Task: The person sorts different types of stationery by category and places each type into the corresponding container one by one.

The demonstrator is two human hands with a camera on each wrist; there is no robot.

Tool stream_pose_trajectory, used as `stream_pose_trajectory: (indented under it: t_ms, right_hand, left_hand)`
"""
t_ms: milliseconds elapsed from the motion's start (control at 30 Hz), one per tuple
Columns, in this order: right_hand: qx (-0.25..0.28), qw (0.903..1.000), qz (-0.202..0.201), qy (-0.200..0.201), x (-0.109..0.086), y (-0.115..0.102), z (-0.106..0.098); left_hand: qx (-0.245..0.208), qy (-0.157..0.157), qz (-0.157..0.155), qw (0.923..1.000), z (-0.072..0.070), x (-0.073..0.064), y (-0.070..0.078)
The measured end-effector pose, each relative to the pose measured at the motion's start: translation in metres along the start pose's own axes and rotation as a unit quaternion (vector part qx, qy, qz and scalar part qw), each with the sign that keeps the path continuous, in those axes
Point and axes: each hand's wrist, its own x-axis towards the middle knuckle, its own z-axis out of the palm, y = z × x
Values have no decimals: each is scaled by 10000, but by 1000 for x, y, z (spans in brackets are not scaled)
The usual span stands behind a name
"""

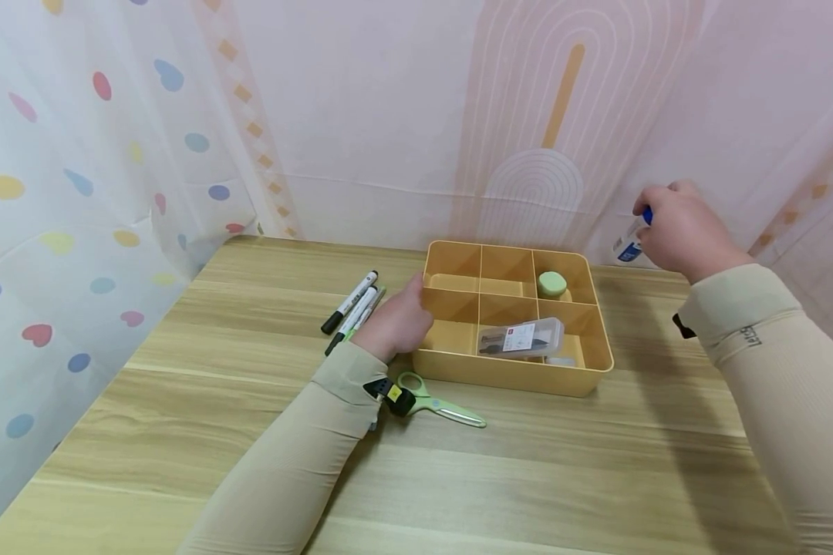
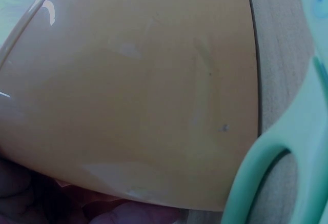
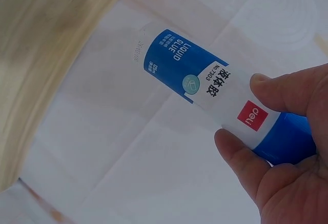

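High at the right, past the table's back edge, my right hand (image 1: 683, 231) grips a liquid glue bottle (image 3: 189, 75) by its blue-capped end. Thumb and fingers hold the bottle from both sides, and its white bottom end points away from the palm. My left hand (image 1: 397, 317) holds the left side of a yellow-orange organizer box (image 1: 514, 378), its fingers at the side wall and rim. The box's outer wall fills most of the left wrist view. Pale green scissors (image 1: 451, 411) lie in front of the box, beside my left wrist.
Several pens and markers (image 1: 352, 307) lie left of the box. A clear case (image 1: 524, 339) with a dark tool sits tilted in the front compartments, near a small whitish piece (image 1: 560, 361). The back right compartment holds a pale green rounded item (image 1: 551, 284). Patterned curtain (image 1: 361, 116) hangs behind the table.
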Motion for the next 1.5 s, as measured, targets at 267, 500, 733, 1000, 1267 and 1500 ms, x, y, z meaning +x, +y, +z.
stream_pose_trajectory:
  t_ms: [267,500,733,1000,1267,1500]
  right_hand:
    - [-26,9999,-105,35,2,-19,-1]
    - [35,9996,-257,105,1,-34,-1]
    - [16,9981,-581,190,-1,-48,0]
    - [71,9967,-798,126,-1,-65,5]
    - [264,9961,-834,-65,-4,-84,10]
    - [233,9941,-1063,-43,-5,-93,15]
  left_hand:
    - [-68,-2,37,10000,1,0,1]
    - [11,33,130,9999,2,1,1]
    - [46,26,134,9999,3,1,2]
    - [148,87,188,9997,4,2,2]
    - [148,71,172,9997,4,3,3]
    - [207,48,144,9997,4,2,5]
